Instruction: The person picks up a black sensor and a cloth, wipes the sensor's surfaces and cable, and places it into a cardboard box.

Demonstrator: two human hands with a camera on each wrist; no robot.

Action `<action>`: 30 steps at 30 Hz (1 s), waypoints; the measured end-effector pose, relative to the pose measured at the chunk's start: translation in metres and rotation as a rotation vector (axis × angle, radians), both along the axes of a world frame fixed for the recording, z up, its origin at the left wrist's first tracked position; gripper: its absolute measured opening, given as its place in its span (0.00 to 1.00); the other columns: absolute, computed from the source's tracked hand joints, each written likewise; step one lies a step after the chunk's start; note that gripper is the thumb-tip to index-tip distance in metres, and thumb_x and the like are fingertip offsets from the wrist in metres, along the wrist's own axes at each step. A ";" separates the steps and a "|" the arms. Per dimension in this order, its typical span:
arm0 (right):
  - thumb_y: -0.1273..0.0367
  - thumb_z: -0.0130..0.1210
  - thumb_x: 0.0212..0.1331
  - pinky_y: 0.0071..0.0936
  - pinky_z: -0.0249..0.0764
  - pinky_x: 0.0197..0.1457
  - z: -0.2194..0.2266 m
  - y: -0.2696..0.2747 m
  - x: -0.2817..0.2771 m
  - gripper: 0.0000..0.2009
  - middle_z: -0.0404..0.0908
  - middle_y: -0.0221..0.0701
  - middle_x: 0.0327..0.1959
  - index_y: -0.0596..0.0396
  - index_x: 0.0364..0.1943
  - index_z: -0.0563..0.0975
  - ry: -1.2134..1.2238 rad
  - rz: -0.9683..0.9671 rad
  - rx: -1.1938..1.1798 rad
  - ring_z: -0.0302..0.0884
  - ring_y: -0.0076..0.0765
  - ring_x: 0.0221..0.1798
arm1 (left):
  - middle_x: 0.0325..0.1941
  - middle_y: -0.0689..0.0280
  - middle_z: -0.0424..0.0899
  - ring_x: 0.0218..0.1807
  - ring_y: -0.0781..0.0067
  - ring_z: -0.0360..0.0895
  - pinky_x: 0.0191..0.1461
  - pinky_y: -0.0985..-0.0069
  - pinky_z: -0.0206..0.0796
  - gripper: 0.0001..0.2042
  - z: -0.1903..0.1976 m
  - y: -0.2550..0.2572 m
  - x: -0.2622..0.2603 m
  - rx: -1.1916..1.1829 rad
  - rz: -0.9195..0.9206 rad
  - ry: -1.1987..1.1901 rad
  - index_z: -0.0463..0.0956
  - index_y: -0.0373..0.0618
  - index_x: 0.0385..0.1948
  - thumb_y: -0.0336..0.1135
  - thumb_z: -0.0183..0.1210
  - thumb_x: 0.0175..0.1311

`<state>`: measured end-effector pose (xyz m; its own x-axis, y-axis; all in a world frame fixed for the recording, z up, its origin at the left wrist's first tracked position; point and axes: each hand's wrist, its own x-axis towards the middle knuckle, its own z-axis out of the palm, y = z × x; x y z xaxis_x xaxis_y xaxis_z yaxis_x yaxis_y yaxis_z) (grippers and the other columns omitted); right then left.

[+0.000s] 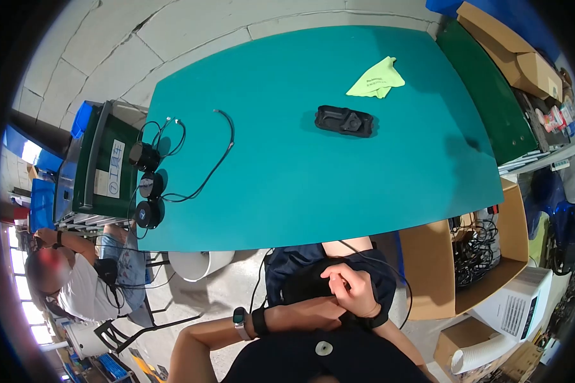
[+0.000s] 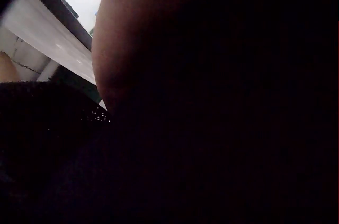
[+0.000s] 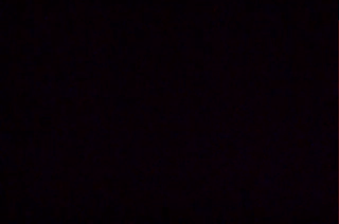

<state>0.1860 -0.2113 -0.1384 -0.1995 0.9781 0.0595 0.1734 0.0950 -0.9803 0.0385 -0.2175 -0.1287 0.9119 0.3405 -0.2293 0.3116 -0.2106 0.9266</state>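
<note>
In the head view both hands are low over the person's lap, in front of the table edge. The right hand (image 1: 356,292) has its fingers loosely curled, with nothing seen in them. Against it lies the left hand (image 1: 319,313), its fingers hidden behind the right hand and wrist. On the teal table (image 1: 268,191), away from both hands, sit a black moulded case-like object (image 1: 344,121) and a yellow-green cloth (image 1: 378,79). The left wrist view is mostly dark, with some bare skin (image 2: 135,33); the right wrist view is black.
Round black devices (image 1: 148,214) with cables (image 1: 204,182) lie at the table's left end. A cardboard box (image 1: 428,268) of tangled black cables stands at the right front. Green cabinets (image 1: 476,96) flank the table. Another person (image 1: 86,287) sits at the left.
</note>
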 end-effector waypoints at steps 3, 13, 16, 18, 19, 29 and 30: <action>0.76 0.51 0.58 0.20 0.64 0.20 0.003 -0.002 0.002 0.04 0.73 0.28 0.17 0.55 0.33 0.77 0.008 0.054 -0.011 0.69 0.23 0.15 | 0.20 0.51 0.70 0.23 0.55 0.70 0.28 0.64 0.60 0.06 -0.006 -0.002 -0.004 0.080 0.042 -0.119 0.68 0.34 0.21 0.26 0.54 0.52; 0.76 0.50 0.60 0.21 0.64 0.21 0.005 0.009 0.012 0.05 0.74 0.28 0.17 0.57 0.34 0.78 0.028 0.026 0.010 0.69 0.21 0.16 | 0.39 0.50 0.71 0.41 0.51 0.72 0.45 0.63 0.64 0.15 -0.001 0.005 -0.017 0.058 0.164 -0.160 0.66 0.35 0.44 0.19 0.49 0.51; 0.76 0.48 0.61 0.18 0.65 0.21 0.018 0.022 0.032 0.06 0.74 0.26 0.15 0.58 0.34 0.78 0.058 -0.196 0.023 0.69 0.17 0.17 | 0.36 0.58 0.72 0.39 0.60 0.74 0.45 0.67 0.67 0.20 0.036 0.056 -0.026 0.128 0.367 -0.066 0.70 0.41 0.43 0.16 0.42 0.46; 0.75 0.43 0.65 0.15 0.60 0.19 0.033 0.033 0.046 0.08 0.72 0.27 0.15 0.61 0.35 0.75 0.183 -0.288 0.004 0.66 0.14 0.16 | 0.35 0.59 0.72 0.38 0.61 0.74 0.44 0.67 0.67 0.19 0.050 0.101 -0.023 0.350 0.600 -0.131 0.70 0.41 0.40 0.14 0.39 0.47; 0.75 0.42 0.66 0.14 0.59 0.19 0.038 0.039 0.053 0.08 0.72 0.26 0.15 0.61 0.35 0.75 0.161 -0.302 0.046 0.66 0.14 0.16 | 0.36 0.58 0.72 0.38 0.60 0.73 0.45 0.68 0.66 0.18 0.063 0.129 -0.019 0.474 0.631 -0.132 0.70 0.39 0.38 0.13 0.38 0.47; 0.72 0.43 0.67 0.14 0.59 0.18 0.064 0.078 0.064 0.09 0.73 0.27 0.14 0.61 0.34 0.75 0.138 -0.292 0.195 0.66 0.15 0.15 | 0.41 0.60 0.76 0.47 0.59 0.71 0.53 0.67 0.63 0.13 0.041 0.289 0.026 0.793 0.680 -0.013 0.73 0.41 0.40 0.18 0.45 0.55; 0.72 0.43 0.67 0.14 0.59 0.18 0.064 0.080 0.065 0.09 0.73 0.27 0.14 0.61 0.34 0.75 0.137 -0.292 0.195 0.66 0.15 0.15 | 0.41 0.60 0.76 0.47 0.59 0.71 0.53 0.67 0.63 0.13 0.036 0.291 0.026 0.793 0.680 -0.014 0.73 0.41 0.40 0.18 0.45 0.55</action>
<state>0.2512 -0.1317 -0.0742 0.1091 0.9602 0.2573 0.0889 0.2484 -0.9646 0.0644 0.0739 -0.0926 0.4722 0.8312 0.2935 0.5828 -0.5442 0.6035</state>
